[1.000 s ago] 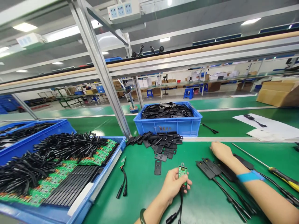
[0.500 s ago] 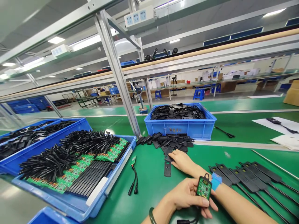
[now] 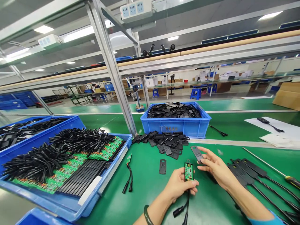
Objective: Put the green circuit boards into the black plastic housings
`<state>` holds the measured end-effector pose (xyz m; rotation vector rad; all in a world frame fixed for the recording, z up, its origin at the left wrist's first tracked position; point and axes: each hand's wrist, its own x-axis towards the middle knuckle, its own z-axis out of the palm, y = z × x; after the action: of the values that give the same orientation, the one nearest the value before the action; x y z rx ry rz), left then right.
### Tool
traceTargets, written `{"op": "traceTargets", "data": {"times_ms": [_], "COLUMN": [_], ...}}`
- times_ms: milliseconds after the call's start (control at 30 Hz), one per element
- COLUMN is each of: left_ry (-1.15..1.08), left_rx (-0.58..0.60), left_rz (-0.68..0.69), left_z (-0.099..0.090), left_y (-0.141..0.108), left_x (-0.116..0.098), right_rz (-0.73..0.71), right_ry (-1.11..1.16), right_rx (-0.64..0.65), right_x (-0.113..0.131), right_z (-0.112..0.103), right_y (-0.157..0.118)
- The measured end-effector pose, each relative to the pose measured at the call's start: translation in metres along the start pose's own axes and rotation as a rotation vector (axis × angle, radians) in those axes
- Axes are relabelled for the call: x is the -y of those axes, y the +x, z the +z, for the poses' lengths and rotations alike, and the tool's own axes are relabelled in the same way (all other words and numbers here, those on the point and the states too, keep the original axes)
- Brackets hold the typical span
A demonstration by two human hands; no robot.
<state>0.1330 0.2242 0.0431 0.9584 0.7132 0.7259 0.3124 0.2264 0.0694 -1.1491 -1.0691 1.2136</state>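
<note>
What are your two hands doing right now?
Left hand: closed on a green circuit board.
Right hand: holding a flat black cover.

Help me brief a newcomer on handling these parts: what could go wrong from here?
The green circuit board in the left hand has its components exposed, so a stray fingertip might press on them. Its black cables dangle and could snag or tug at it. The right hand holds the thin black plate near one end, so it might slip.
</note>
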Motion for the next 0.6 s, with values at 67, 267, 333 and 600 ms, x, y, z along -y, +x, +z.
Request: {"op": "traceTargets", "data": {"times_ms": [67, 267, 333, 600], "left_ry": [0.014, 0.008, -0.001, 0.022], "left_rx": [0.005, -0.006, -0.023, 0.011], "left_rz": [0.005, 0.073, 0.083, 0.044], "left_z": [-0.001, -0.002, -0.002, -0.004], "left_y": [0.001, 0.003, 0.003, 0.001], "left_x": [0.003, 0.002, -0.001, -0.001], "right_rz": [0.017, -0.086, -0.097, -0.121], "right_ry": [0.006, -0.156, -0.197, -0.245], "right_rx": [0.016, 0.119, 0.142, 0.152], "right_x": [-0.003, -0.022, -0.025, -0.029], "right_z": [0.003, 0.014, 0.015, 0.016], "right_y": [-0.011, -0.021, -0.023, -0.025]}}
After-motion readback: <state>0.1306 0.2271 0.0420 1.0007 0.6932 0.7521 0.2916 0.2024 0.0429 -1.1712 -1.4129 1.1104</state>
